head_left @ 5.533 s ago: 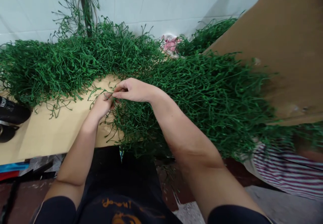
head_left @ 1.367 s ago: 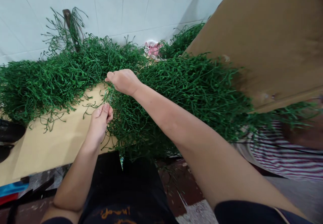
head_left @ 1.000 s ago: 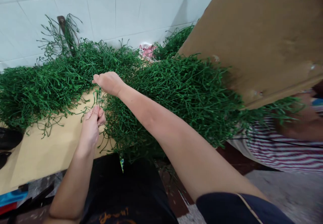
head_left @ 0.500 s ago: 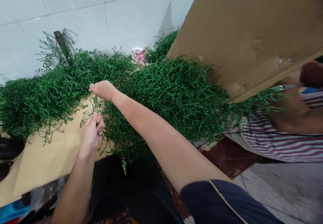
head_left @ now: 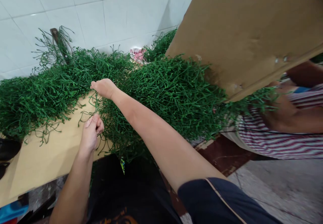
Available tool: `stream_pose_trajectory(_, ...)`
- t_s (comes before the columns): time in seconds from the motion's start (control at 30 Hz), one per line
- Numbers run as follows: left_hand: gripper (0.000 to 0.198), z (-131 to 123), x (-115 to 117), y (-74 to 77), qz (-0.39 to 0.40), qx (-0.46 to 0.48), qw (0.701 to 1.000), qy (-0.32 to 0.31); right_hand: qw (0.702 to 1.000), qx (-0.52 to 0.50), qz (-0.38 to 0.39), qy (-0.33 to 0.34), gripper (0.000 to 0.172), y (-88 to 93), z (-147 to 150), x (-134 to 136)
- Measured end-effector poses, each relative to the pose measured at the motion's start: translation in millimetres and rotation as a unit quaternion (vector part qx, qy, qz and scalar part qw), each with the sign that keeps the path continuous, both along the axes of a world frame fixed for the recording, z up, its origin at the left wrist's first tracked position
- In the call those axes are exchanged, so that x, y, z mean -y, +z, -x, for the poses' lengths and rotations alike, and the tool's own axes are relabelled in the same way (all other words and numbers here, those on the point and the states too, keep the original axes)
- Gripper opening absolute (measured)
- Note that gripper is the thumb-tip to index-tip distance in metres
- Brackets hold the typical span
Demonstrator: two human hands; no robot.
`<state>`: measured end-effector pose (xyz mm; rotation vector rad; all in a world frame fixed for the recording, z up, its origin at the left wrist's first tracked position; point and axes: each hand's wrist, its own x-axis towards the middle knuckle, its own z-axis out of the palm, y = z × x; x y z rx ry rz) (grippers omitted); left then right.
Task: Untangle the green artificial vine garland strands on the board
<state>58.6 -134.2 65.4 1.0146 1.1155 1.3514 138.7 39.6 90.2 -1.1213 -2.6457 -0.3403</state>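
Observation:
Thin green stems with small knobbed tips, artificial-looking, lie in a left heap (head_left: 45,92) and a larger right heap (head_left: 171,96). My left hand (head_left: 93,129) is closed in a fist above the cardboard sheet (head_left: 50,153), with a few thin green stems (head_left: 87,113) running to its top. Higher up, my right hand (head_left: 104,87) is closed in a pinch at the gap between the heaps. Its fingertips face the left heap; what they hold is too small to make out. Loose strands hang just under it.
A big brown cardboard panel (head_left: 242,35) leans over the right heap. Beyond it sits another person in a striped garment (head_left: 272,136), an arm beside the stems. A dark brown strip (head_left: 58,43) stands near the tiled wall (head_left: 88,18). Something pink and white (head_left: 137,54) lies behind.
The bunch of stems that rose from my left fist toward my right hand is far less visible now. Both hands stay closed in nearly the same place; the view has shifted slightly.

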Motion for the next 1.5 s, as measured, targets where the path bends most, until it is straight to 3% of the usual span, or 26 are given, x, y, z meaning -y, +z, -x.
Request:
stream_pose_trajectory(0.23,0.044,12,8,-0.2,-0.008,0.006,1.000,-0.008,0.999,-0.006,0.025,-0.022,0.038,7.7,-5,-2)
stream_pose_trajectory(0.33,0.045,21,9,0.9,-0.011,0.013,1.000,-0.009,0.998,-0.010,0.063,-0.029,0.030,18.1,-15,2)
stream_pose_trajectory(0.43,0.045,33,3,1.8,-0.026,0.027,0.999,0.027,0.990,-0.004,0.140,0.014,0.020,26.9,-29,9)
stream_pose_trajectory(0.5,0.042,41,-2,1.8,-0.033,0.034,0.997,0.065,0.972,-0.029,0.229,0.053,0.027,30.7,-40,15)
stream_pose_trajectory(0.6,0.037,49,-8,1.6,-0.037,0.038,0.994,0.098,0.915,-0.136,0.372,0.079,0.032,34.0,-56,24)
stream_pose_trajectory(0.7,0.039,52,-11,3.3,-0.055,0.048,0.990,0.121,0.868,-0.244,0.423,0.086,0.031,35.1,-60,31)
stream_pose_trajectory(0.77,0.040,50,-12,5.3,-0.065,0.051,0.989,0.125,0.867,-0.290,0.398,0.076,0.028,34.8,-56,31)
stream_pose_trajectory(0.93,0.041,46,-10,9.0,-0.062,0.059,0.990,0.114,0.901,-0.324,0.287,0.023,0.018,27.8,-50,13)
stream_pose_trajectory(1.0,0.041,55,-4,11.5,-0.066,0.088,0.985,0.134,0.914,-0.329,0.238,-0.013,0.017,21.6,-62,1)
stream_pose_trajectory(1.1,0.041,74,7,17.8,-0.092,0.116,0.972,0.184,0.917,-0.343,0.150,-0.134,0.017,12.2,-92,-17)
stream_pose_trajectory(1.17,0.041,80,11,21.8,-0.095,0.082,0.978,0.168,0.913,-0.343,0.130,-0.177,0.017,9.5,-106,-22)
stream_pose_trajectory(1.27,0.041,72,7,25.3,-0.094,0.039,0.992,0.077,0.920,-0.347,0.132,-0.128,0.021,14.4,-104,-15)
stream_pose_trajectory(1.4,0.042,54,-6,28.7,-0.089,0.103,0.990,-0.023,0.912,-0.384,0.140,-0.033,0.027,30.6,-84,4)
stream_pose_trajectory(1.5,0.045,50,-10,30.4,-0.063,0.136,0.987,-0.056,0.894,-0.417,0.166,0.000,0.030,39.8,-78,15)
